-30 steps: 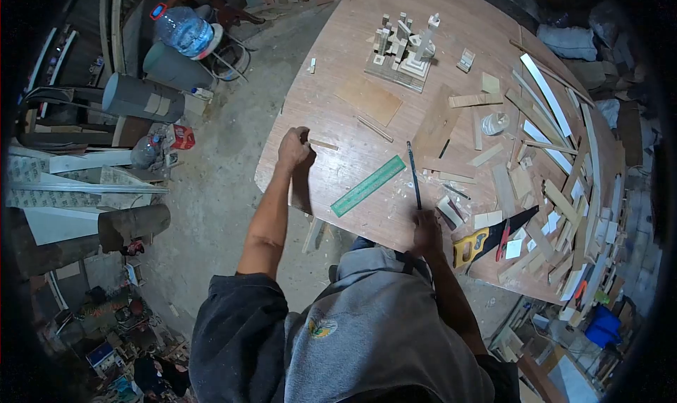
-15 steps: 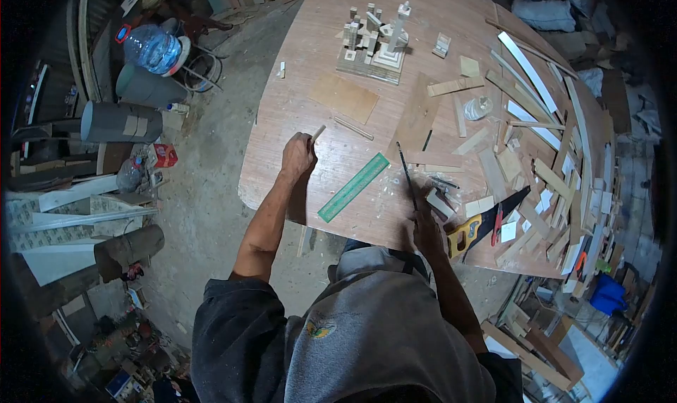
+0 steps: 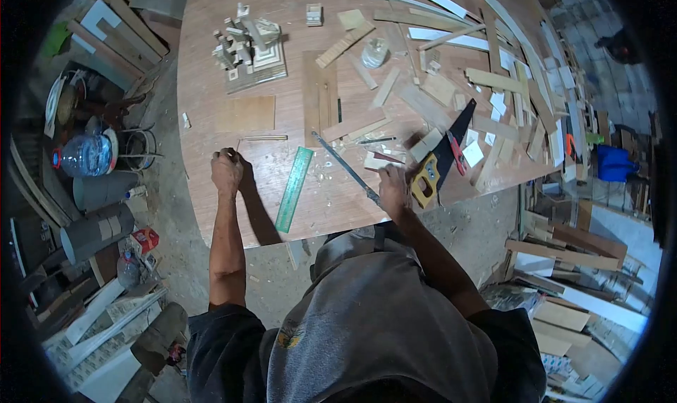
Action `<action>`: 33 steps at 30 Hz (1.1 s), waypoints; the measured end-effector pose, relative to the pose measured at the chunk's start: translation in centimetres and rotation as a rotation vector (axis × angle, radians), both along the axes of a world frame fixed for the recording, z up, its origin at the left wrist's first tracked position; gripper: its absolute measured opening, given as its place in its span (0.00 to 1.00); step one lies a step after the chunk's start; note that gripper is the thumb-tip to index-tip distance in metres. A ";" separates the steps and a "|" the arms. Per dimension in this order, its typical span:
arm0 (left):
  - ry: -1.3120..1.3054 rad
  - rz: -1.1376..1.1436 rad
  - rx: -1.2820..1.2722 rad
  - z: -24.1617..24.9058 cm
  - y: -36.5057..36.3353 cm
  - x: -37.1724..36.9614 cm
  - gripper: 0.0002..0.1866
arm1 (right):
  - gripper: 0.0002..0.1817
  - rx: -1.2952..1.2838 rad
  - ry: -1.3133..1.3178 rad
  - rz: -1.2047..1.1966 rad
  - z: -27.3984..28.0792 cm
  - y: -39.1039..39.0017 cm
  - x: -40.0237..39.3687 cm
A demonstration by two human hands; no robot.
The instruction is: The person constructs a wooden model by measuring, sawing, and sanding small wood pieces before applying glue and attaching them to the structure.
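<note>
My left hand (image 3: 226, 172) is closed above the left side of the table, around a small wooden stick mostly hidden by the fingers. My right hand (image 3: 394, 190) has its fingers curled at the near edge of a small pale block with a dark red part (image 3: 384, 160). Beside its thumb ends a long thin dark saw blade (image 3: 349, 170), slanting across the tabletop. A green ruler (image 3: 295, 189) lies between my hands. Beyond my left hand are a thin wooden strip (image 3: 264, 138) and a thin square wooden sheet (image 3: 245, 114).
A wooden model of towers (image 3: 257, 50) stands at the back left. A yellow-handled handsaw (image 3: 448, 153) and red-handled pliers (image 3: 455, 153) lie right of my right hand. Wood offcuts and a clear jar (image 3: 375, 52) cover the right side of the tabletop (image 3: 204, 212).
The view has shifted to the right. My right hand has lowered the saw blade to the table and moved its fingers to the block. My left hand stays closed and its stick shows less.
</note>
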State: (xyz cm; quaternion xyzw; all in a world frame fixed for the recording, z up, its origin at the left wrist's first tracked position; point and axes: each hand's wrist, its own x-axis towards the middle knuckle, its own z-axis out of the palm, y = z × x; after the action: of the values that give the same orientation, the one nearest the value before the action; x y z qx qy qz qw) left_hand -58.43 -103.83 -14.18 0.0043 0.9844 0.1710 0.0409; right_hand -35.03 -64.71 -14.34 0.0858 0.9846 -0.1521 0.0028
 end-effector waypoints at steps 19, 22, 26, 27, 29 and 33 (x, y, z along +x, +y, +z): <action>0.068 -0.481 0.062 -0.9 23.3 9.1 0.11 | 0.35 0.040 -0.101 -0.131 2.3 2.2 2.4; 0.038 -0.561 0.018 -1.3 23.1 8.6 0.12 | 0.34 0.000 -0.081 -0.060 2.6 2.7 3.2; 0.021 -0.584 0.231 -1.6 22.9 8.5 0.08 | 0.36 -0.009 -0.160 0.043 2.5 2.3 3.5; -0.036 -0.520 0.245 -1.1 23.1 8.7 0.09 | 0.34 -0.023 -0.133 0.035 1.9 2.1 3.2; -0.097 -0.469 0.260 -0.7 23.4 9.2 0.12 | 0.33 -0.069 -0.108 0.041 1.4 2.3 2.7; 0.028 -0.294 0.517 0.1 22.5 10.6 0.12 | 0.34 -0.190 -0.010 -0.003 2.0 3.7 2.4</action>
State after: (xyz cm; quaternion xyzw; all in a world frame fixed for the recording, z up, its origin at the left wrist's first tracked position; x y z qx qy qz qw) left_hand -47.85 -81.29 -14.10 0.1594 0.8975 0.4082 0.0489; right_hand -32.62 -60.99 -12.33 0.0873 0.9656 -0.2444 0.0159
